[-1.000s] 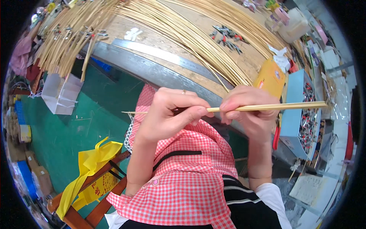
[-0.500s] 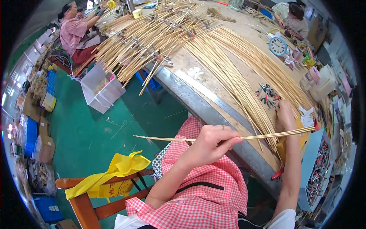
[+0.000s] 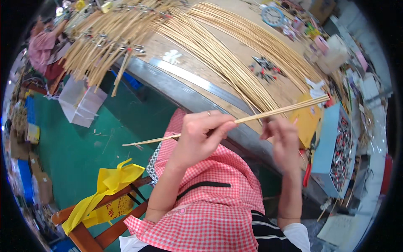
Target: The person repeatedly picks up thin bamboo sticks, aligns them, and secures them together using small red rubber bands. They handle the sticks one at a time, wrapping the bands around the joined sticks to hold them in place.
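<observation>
Your left hand [image 3: 205, 136] is closed, thumb pressed against the curled fingers, on a slim bundle of sticks [image 3: 289, 108], which runs across in front of you, its right end higher and reaching over the right part of the table [image 3: 247, 59], its left end out past the table's metal front edge [image 3: 180, 92], above the floor. That single pinch near the middle appears to be the only hold, so if your thumb slackens, the sticks could slide lengthwise, fan apart, or drop beyond the edge. Your right hand [image 3: 280, 138] is blurred just below the bundle, fingers partly curled; I cannot tell how far open it is, whether it touches the sticks, or whether it has anything in it. A quick brush from it could tip the bundle or knock its ends out of line. The long right end could also snag the yellow packet [image 3: 306, 119] by the table's right-hand front corner, or the blue box [image 3: 325, 134] beside it, if you swing your wrist. Lowered carelessly, it might mingle with the loose sticks [image 3: 222, 56] lying toward the front edge, and a thin stick bent against the metal could split.
</observation>
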Demonstrator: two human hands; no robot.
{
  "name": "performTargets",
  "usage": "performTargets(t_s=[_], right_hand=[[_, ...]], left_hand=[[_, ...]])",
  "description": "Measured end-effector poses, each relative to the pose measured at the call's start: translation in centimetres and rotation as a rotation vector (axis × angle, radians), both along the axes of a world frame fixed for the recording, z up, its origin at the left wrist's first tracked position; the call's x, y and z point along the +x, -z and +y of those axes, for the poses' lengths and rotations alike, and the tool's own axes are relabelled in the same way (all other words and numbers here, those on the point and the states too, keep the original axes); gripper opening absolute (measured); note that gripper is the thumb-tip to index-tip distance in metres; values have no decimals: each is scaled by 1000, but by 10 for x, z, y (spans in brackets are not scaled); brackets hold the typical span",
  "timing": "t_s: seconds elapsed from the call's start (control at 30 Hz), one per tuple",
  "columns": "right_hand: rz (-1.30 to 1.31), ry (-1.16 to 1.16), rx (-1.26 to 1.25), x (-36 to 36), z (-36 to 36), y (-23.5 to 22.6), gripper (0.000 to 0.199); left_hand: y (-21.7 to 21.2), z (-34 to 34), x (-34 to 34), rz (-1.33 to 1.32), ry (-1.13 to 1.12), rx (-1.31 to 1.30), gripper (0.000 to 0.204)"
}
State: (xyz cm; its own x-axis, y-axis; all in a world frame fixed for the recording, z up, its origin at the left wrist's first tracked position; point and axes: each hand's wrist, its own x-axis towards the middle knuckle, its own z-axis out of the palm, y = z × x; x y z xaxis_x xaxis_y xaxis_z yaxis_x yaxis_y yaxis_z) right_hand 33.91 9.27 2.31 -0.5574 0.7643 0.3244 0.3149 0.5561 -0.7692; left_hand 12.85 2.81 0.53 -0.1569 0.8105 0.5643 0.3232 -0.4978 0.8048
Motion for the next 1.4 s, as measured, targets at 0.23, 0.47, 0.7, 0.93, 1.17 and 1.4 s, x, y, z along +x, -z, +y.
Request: performTargets(t_s=[0.23, 0.47, 0.7, 0.93, 1.17, 1.4], right_hand=[[154, 46, -154, -17, -42, 18, 20], [145, 102, 16, -20, -43, 26, 18], [31, 65, -13, -17, -45, 18, 23], [617, 0, -271, 11, -31, 15, 14], [734, 267, -243, 44, -20, 9, 16], [1043, 303, -276, 127, 9, 5, 21]], left_hand=[[0, 2, 15, 44, 51, -34, 6], [6, 3, 19, 72, 74, -47, 8], [11, 6, 17, 11, 136, -61, 6], [12, 5, 18, -20, 396, -251, 11], [8, 7, -19, 162, 118, -212, 18], [10, -16, -109, 171, -391, -236, 18]])
